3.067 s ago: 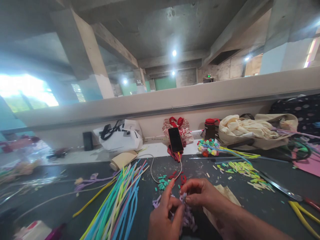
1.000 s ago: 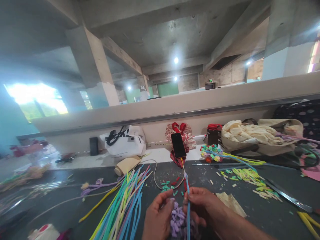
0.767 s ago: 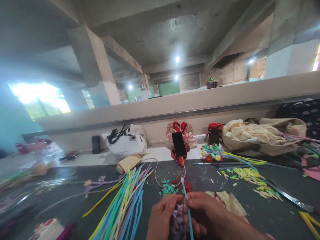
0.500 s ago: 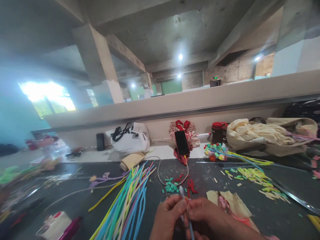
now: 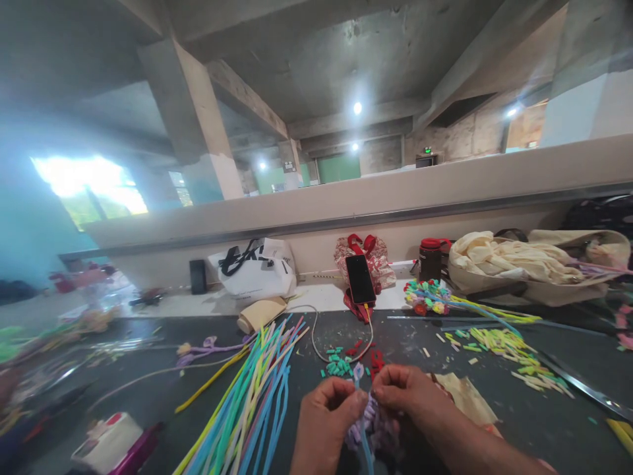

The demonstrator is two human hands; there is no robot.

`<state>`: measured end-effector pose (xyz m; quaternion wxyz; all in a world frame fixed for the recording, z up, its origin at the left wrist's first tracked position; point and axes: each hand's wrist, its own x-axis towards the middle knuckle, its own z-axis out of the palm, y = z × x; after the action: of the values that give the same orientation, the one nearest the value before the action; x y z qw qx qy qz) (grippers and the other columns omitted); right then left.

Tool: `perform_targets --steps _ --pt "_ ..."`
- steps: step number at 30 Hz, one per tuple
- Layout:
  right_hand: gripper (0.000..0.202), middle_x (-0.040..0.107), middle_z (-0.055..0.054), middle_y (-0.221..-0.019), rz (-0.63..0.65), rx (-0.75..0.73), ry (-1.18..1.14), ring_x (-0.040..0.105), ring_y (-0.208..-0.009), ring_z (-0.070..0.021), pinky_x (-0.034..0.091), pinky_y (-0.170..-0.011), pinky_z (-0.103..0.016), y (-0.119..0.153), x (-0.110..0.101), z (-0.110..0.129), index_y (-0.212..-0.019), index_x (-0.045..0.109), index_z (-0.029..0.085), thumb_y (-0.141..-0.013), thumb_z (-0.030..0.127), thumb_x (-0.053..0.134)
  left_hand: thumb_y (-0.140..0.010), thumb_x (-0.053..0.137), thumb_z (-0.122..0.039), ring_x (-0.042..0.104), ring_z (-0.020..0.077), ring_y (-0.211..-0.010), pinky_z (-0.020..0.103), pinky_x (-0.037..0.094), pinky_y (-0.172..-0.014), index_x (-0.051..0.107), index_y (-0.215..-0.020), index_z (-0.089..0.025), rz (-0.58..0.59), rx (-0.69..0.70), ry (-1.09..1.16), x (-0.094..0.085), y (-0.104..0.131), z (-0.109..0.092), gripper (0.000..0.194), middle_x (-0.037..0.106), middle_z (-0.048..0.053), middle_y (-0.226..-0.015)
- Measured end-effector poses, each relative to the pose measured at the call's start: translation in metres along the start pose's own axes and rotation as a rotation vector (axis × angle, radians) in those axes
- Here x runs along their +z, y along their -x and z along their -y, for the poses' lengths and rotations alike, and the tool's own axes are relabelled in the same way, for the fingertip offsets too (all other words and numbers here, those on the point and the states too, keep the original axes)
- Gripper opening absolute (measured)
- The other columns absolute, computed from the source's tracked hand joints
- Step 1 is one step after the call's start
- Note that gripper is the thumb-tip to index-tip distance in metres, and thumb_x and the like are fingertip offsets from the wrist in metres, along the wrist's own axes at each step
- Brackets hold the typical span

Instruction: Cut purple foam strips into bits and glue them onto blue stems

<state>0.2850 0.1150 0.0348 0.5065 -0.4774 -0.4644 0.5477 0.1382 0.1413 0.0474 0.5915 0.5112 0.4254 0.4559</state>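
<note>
Now parted, the two hands, side by side on the stem half a second earlier, show a narrow gap: the left hand (image 5: 329, 422) pinches the one blue stem (image 5: 366, 452) near its pale looped tip (image 5: 359, 371), while the right hand (image 5: 420, 402) sits just beside it, fingertips drawn close; whether they grip anything cannot be told. The left hand thus appears to steady the stem alone, leaving the right available for finer handling. The stem stands before the purple pieces (image 5: 383, 429), which show again below the hands. Counted: one phone (image 5: 360, 280), one red-lidded bottle (image 5: 430, 262), one white bag (image 5: 257, 274). Too crowded to count: teal pieces (image 5: 337, 365), yellow-green pieces (image 5: 499, 346) and the bundled stems (image 5: 247, 402).
</note>
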Motion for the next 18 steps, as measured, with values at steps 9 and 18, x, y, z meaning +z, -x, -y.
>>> perform_targets --steps 9,18 --pt "0.016 0.057 0.002 -0.059 0.095 -0.072 0.027 0.046 -0.048 -0.0069 0.034 -0.045 -0.018 0.011 0.009 0.006 -0.073 0.063 0.014 -0.062 0.026 0.065 -0.057 0.069 -0.034 0.033 0.0021 -0.034 0.015 0.018 -0.034 0.054 -0.053 -0.014 0.265 -0.277 0.251 0.0 0.008 -0.003 0.026 0.047 -0.004 -0.043" --pt "0.011 0.05 0.004 -0.055 -0.093 -0.168 0.639 0.047 -0.048 -0.0083 0.033 -0.043 -0.018 0.006 -0.019 0.031 -0.067 0.053 0.016 -0.071 0.023 0.045 -0.059 0.069 -0.032 0.03 -0.001 -0.039 0.011 0.02 -0.034 0.064 -0.073 -0.012 0.112 -0.216 0.193 -0.012 0.004 -0.02 0.024 0.043 -0.006 -0.053"
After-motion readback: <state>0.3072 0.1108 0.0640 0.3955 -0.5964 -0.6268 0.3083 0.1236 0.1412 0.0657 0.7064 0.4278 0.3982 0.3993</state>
